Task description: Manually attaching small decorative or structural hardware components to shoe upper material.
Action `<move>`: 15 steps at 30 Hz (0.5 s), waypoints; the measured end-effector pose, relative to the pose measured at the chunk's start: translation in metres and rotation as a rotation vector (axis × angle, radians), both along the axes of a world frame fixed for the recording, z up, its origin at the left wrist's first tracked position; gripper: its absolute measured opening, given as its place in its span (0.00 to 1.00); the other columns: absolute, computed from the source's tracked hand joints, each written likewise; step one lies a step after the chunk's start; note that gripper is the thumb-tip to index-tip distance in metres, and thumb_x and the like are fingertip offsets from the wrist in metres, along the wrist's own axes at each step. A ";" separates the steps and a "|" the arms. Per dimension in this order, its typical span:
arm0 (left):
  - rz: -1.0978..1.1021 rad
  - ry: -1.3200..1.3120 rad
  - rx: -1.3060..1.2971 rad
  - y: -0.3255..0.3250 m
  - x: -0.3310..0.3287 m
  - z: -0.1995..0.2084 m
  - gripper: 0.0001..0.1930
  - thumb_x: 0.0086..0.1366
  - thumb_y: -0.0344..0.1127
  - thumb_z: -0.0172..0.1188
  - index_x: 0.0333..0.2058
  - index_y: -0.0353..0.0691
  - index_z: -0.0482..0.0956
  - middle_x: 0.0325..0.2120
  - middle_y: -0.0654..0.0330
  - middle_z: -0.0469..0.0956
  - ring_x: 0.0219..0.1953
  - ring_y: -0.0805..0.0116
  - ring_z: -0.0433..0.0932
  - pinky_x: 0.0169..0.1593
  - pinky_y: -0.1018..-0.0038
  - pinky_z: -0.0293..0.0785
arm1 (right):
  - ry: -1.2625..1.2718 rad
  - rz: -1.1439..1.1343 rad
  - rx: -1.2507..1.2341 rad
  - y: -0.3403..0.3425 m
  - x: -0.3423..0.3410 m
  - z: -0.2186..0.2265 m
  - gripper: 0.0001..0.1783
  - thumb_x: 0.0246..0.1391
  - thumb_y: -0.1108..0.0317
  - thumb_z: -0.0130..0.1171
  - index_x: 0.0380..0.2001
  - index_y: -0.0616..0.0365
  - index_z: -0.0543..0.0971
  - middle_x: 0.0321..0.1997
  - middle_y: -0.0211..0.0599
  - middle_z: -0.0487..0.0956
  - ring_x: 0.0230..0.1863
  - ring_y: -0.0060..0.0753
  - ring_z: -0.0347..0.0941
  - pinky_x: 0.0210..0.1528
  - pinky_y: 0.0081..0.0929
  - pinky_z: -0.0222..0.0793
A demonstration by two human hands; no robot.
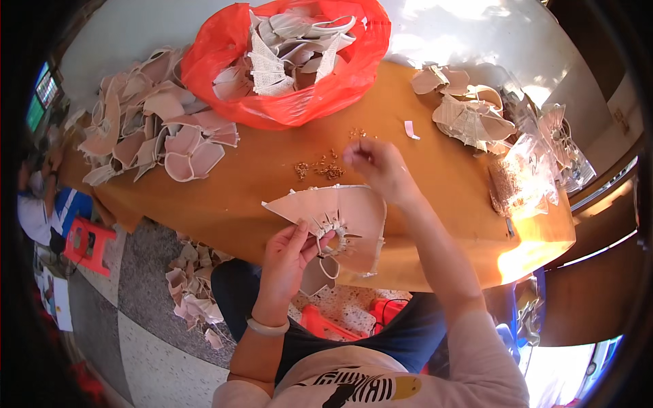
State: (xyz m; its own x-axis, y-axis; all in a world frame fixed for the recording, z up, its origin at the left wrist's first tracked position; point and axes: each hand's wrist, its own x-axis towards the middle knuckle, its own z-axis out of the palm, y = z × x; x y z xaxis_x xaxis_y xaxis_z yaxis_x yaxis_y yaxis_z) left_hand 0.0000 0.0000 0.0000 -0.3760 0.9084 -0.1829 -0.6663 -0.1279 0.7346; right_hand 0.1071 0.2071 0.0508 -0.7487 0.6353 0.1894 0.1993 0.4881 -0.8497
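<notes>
My left hand [282,257] grips a pale pink shoe upper [364,211] by its gathered inner edge, just over the near edge of the table. The upper spreads like a fan, and dark, thin spikes or threads stick out around the gathers. A small loop hangs below it. Above the upper's far edge is my right hand [384,170], its fingers curled together in a pinch; whatever they hold is too small to make out. Beside those fingers, small golden-brown beads or studs [331,171] lie in loose heaps on the orange-brown table cover [265,163].
Back centre stands a red plastic bag [292,115] full of uppers. More uppers [194,149] pile up on the left, and others [473,119] on the right near a clear bag of golden bits [517,180]. Pieces [194,292] lie on the floor. A red stool [90,245] and another person are at far left.
</notes>
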 end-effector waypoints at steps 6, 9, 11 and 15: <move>-0.017 0.021 0.030 0.009 0.009 0.003 0.15 0.72 0.37 0.52 0.42 0.27 0.77 0.41 0.51 0.80 0.43 0.66 0.80 0.53 0.71 0.77 | 0.074 0.311 -0.122 -0.068 0.026 -0.010 0.04 0.58 0.77 0.58 0.36 0.60 0.81 0.35 0.30 0.74 0.37 0.22 0.74 0.40 0.22 0.71; -0.005 0.026 0.039 0.015 0.019 0.006 0.13 0.71 0.35 0.53 0.43 0.29 0.77 0.39 0.54 0.80 0.42 0.69 0.80 0.50 0.72 0.79 | 0.026 0.243 -0.162 -0.065 0.033 -0.016 0.03 0.58 0.75 0.59 0.35 0.60 0.81 0.35 0.30 0.72 0.36 0.24 0.75 0.41 0.23 0.71; -0.007 0.015 0.071 0.019 0.022 0.006 0.13 0.71 0.35 0.54 0.43 0.29 0.77 0.39 0.54 0.80 0.42 0.69 0.80 0.51 0.71 0.78 | 0.028 0.226 -0.090 -0.064 0.037 -0.011 0.03 0.58 0.75 0.60 0.35 0.61 0.81 0.35 0.31 0.72 0.36 0.24 0.75 0.40 0.23 0.71; -0.034 0.034 0.047 0.027 0.027 0.007 0.13 0.71 0.36 0.54 0.43 0.28 0.77 0.39 0.54 0.80 0.41 0.69 0.80 0.51 0.71 0.78 | 0.033 0.162 0.116 -0.061 0.046 -0.009 0.04 0.55 0.77 0.61 0.35 0.62 0.81 0.36 0.34 0.72 0.33 0.27 0.74 0.36 0.24 0.71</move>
